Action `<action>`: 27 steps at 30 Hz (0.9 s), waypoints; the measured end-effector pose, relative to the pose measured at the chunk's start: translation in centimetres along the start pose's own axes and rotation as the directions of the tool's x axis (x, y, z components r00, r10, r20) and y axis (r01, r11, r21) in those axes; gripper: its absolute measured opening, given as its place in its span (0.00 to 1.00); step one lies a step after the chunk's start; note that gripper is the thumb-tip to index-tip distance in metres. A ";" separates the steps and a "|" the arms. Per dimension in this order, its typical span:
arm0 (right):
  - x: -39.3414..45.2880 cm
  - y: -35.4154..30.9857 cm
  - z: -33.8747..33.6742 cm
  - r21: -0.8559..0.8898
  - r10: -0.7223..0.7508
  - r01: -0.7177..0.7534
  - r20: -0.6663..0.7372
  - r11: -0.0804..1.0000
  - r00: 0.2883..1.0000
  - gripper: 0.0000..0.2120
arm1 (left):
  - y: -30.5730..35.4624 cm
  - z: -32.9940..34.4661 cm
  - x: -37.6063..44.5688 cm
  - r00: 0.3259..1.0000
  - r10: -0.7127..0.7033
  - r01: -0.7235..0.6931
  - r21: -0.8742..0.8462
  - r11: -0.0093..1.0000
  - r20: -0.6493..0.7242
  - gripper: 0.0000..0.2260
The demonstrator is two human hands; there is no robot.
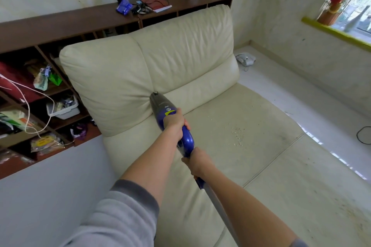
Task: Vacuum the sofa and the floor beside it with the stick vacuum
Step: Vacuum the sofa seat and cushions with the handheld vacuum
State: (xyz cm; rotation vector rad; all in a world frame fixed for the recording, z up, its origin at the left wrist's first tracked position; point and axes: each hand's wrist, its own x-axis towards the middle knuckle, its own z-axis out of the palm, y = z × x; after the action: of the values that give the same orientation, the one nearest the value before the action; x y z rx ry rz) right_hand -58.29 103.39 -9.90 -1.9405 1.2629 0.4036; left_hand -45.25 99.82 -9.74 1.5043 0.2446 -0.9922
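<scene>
- A scatter of pale crumbs [237, 133] lies on the sofa [261, 166] seat, off to the right of both hands; a back cushion [112, 84] stands just beyond the fingers.
- Left of the hands, wooden shelving [60, 24] holds a white bin [63, 108] of packets and loose bags; a white cord hangs across its front.
- The stick vacuum [170, 118] runs lengthwise away from the person, nozzle pointing into the crease under the cushion.
- The left hand [173, 121] curls around the blue body; the right hand [197, 161] grips the handle behind it, fingers wrapped.
</scene>
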 end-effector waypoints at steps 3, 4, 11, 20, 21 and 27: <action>-0.6 0.3 0.4 -0.010 -0.005 0.005 0.008 1.000 1.000 0.10 | -0.2 -0.3 -0.9 1.000 -0.025 0.025 0.018 1.000 0.006 0.17; -0.6 0.4 0.6 0.007 -0.006 0.006 0.011 1.000 1.000 0.10 | -0.3 -0.5 -1.0 0.999 -0.040 0.040 -0.004 0.999 0.003 0.17; -1.7 2.1 1.5 -0.034 -0.016 0.017 0.025 0.999 1.000 0.09 | -2.5 -1.2 -2.3 0.996 -0.092 0.093 -0.059 0.994 0.011 0.14; 2.5 -0.4 1.8 -0.114 -0.023 0.025 0.013 0.993 1.000 0.14 | -0.7 -1.4 2.3 0.993 -0.116 0.117 -0.042 0.992 0.017 0.15; 3.0 -0.6 1.8 -0.073 -0.003 0.005 0.020 0.997 1.000 0.15 | -0.6 -0.9 3.1 0.994 -0.104 0.104 0.000 0.995 0.017 0.16; 2.6 1.5 -1.5 -0.298 -0.004 -0.004 -0.028 0.954 1.000 0.18 | -2.3 1.8 3.4 0.994 -0.110 0.110 -0.056 0.992 0.015 0.21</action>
State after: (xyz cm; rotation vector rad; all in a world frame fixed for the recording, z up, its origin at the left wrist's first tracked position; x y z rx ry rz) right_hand -58.64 100.32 -11.22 -2.2044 1.2783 0.5981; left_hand -45.51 97.44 -13.49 1.4450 0.3475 -1.0729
